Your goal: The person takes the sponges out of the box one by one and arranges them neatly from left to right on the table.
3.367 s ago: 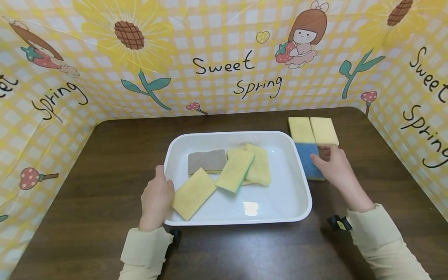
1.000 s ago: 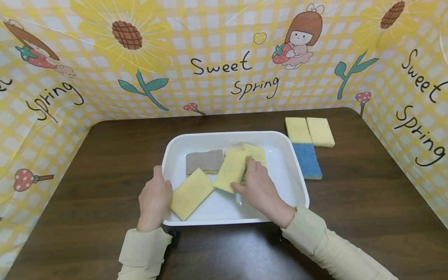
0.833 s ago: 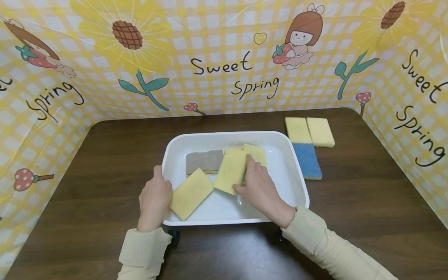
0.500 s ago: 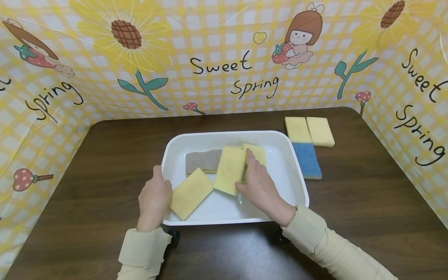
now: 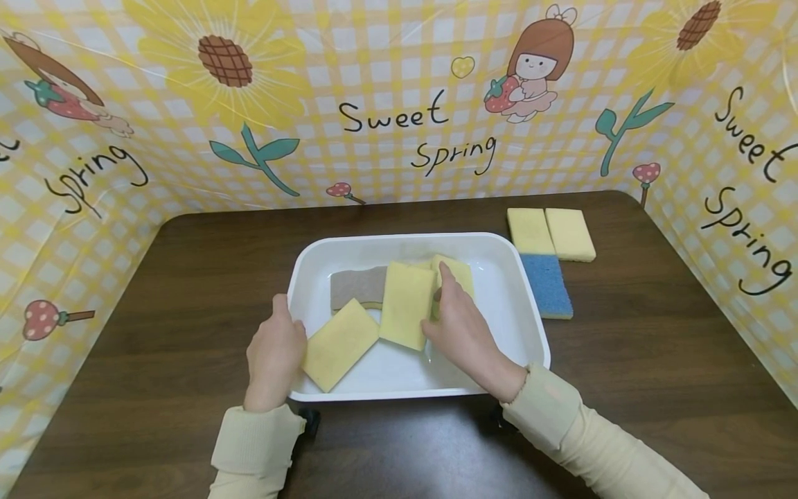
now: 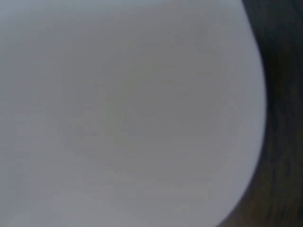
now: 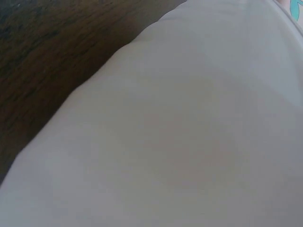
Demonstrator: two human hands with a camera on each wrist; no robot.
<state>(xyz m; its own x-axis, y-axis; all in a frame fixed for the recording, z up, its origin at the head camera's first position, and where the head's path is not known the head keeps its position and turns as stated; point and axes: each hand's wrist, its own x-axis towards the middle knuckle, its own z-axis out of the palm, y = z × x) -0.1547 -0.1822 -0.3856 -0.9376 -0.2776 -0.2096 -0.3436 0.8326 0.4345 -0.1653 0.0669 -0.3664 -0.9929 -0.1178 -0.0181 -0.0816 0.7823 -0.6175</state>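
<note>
In the head view, my left hand (image 5: 276,357) grips the left rim of a white tray (image 5: 486,391); the fingers beyond the rim are partly hidden. Inside the tray, my right hand (image 5: 464,333) is at the right edge of a yellow sponge (image 5: 406,305), its thumb and fingers spread along that edge. Behind the hand lies another yellow sponge (image 5: 458,270), partly covered. A grey-faced sponge (image 5: 357,287) sits at the tray's back left, overlapped by the sponge beside my right hand. Close to my left hand lies one more yellow sponge (image 5: 341,345), slanted.
Outside the tray's right side, two yellow sponges (image 5: 530,232) and a blue-faced sponge (image 5: 546,285) lie on the dark wooden table (image 5: 648,333). A yellow checked cloth (image 5: 386,62) stands around the back and sides. Blurred pale surfaces fill most of both wrist views.
My right hand has come from the blue-faced sponge into the tray. The yellow sponge beside it has shifted left and turned straighter, covering more of the grey one. My left hand stays on the rim.
</note>
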